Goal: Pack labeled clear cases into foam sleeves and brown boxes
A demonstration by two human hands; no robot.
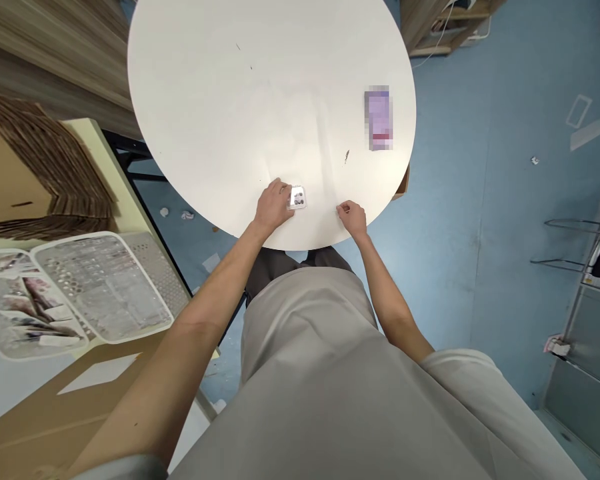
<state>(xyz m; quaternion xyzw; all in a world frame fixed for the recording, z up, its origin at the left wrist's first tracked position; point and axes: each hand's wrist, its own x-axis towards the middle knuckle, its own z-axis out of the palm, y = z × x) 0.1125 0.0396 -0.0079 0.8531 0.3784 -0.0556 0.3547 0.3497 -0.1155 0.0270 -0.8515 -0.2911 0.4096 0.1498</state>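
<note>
I stand at a round white table (240, 100). My left hand (273, 204) rests near its front edge, fingers curled on a small clear packet (299, 197) with dark round pieces inside. My right hand (351, 217) lies a short way to the right, also near the edge, with fingers pinched together; whether anything is in them is too small to make out. A phone (379, 118), its screen blurred, lies flat at the table's right side, well beyond both hands.
To the left, a lower bench carries two white trays (105, 287) holding several clear packets, with stacked corrugated cardboard (40, 173) behind. Blue floor surrounds the table. A metal rack (585, 267) stands at the right edge, wooden furniture at the top right.
</note>
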